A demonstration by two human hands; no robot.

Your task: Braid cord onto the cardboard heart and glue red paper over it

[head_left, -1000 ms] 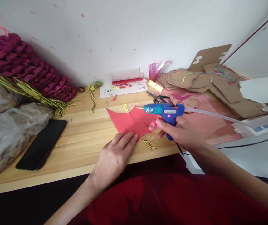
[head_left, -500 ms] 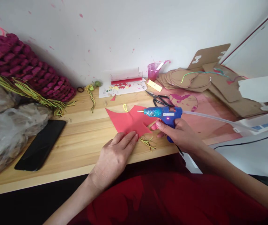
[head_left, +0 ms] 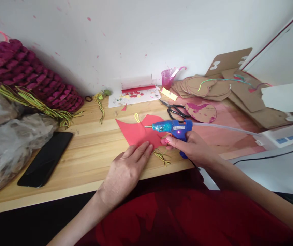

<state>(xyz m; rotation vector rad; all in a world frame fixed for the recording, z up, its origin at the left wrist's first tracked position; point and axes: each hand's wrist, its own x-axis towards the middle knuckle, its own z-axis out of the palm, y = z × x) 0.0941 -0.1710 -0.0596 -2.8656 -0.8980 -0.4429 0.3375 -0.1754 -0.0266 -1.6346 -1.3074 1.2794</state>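
A blue hot glue gun is gripped in my right hand, its red light lit and a clear glue stick trailing from its back. Its metal nozzle points left, over the red paper. My left hand lies on the paper's lower edge with fingers stretched out, pressing it to the table. A yellow cord loop sticks out above the paper, and yellow-green cord ends come out below it. Whether the nozzle touches the paper, I cannot tell.
Black-handled scissors and a heart-shaped cardboard piece lie behind the glue gun. Cardboard pieces are stacked at the back right. On the left are a phone, a plastic bag and a magenta bundle.
My right hand has moved the glue gun left and slightly down, so its nozzle reaches further over the red paper. My left hand stays almost where it was.
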